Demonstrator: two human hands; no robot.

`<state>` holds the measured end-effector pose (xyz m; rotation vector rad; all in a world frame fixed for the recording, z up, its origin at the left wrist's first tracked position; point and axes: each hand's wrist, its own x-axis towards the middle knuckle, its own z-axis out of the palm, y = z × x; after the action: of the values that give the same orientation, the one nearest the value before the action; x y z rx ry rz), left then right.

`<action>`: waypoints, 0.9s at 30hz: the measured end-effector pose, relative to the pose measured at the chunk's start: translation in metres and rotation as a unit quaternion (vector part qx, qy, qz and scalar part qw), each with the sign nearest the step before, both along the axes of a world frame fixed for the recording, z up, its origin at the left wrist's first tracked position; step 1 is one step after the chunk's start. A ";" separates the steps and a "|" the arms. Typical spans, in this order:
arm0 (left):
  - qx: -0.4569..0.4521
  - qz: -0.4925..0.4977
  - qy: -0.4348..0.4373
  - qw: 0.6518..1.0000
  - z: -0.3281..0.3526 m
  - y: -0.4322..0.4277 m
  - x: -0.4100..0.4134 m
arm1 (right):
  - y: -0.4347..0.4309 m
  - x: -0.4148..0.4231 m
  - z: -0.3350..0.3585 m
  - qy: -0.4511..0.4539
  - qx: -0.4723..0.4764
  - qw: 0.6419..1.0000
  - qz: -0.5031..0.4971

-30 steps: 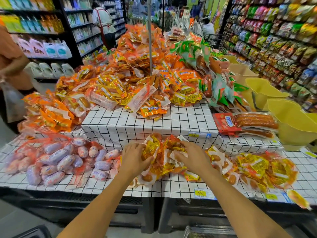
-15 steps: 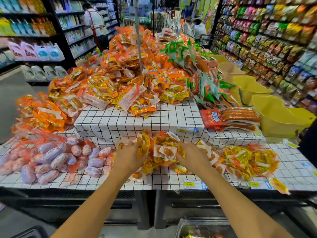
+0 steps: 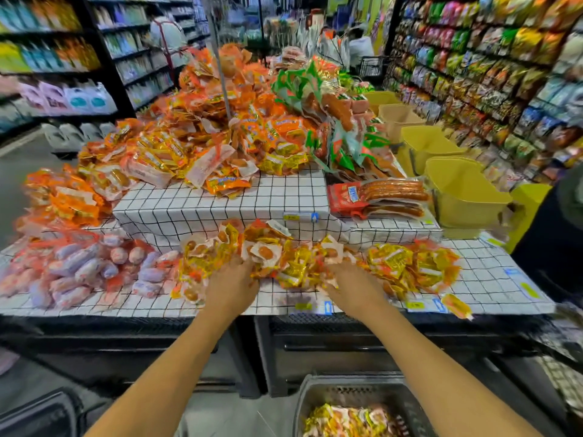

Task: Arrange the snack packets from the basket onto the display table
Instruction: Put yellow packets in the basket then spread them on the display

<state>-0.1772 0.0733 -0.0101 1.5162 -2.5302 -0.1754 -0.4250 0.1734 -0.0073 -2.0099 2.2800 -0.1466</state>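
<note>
The left hand (image 3: 232, 287) lies palm down on the near edge of a heap of snack packets (image 3: 284, 257). Its fingers reach forward under the wrappers, so whether they grip or only press cannot be told. The right hand (image 3: 355, 288) mirrors it on the other side of the heap, knuckles up and fingertips likewise buried and blurred. Two bare forearms stretch from the bottom of the view, angling inward toward each other.

The packets are small, flat and crinkly, made of glossy yellow, orange and white film. Some have a clear window showing a round brown piece. They are too many to count, and they spread loosely along the lower tier of the counter (image 3: 492, 279), which is draped in a white cloth with a thin black grid.

One dark mesh basket (image 3: 340, 381) sits low beside the right forearm, with more of the same packets inside.

To the left on the same tier lie plump pale sausages in orange net bags (image 3: 79, 269). The raised second tier carries a tall mound of orange packets (image 3: 205, 137). To its right lies a stack of flat red packs of long sausages (image 3: 378, 197). Beyond those stand at least four boxy yellow bins (image 3: 463, 190) in a row.
</note>
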 end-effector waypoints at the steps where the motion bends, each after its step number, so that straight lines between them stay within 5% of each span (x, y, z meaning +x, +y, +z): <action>1: -0.004 -0.001 0.000 1.000 -0.002 0.011 -0.009 | 0.013 -0.009 -0.001 0.011 0.001 1.000 0.003; 15: 0.129 -0.111 -0.093 0.981 -0.087 0.177 -0.130 | 0.198 -0.111 -0.081 0.025 0.123 0.989 -0.072; 27: 0.341 -0.043 -0.139 0.929 -0.300 0.249 -0.127 | 0.271 -0.120 -0.278 -0.109 0.293 0.933 -0.179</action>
<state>-0.3044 0.3228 -0.3096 1.7414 -2.9380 -1.0136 -0.5447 0.4446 -0.2852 -1.2181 2.1774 0.2472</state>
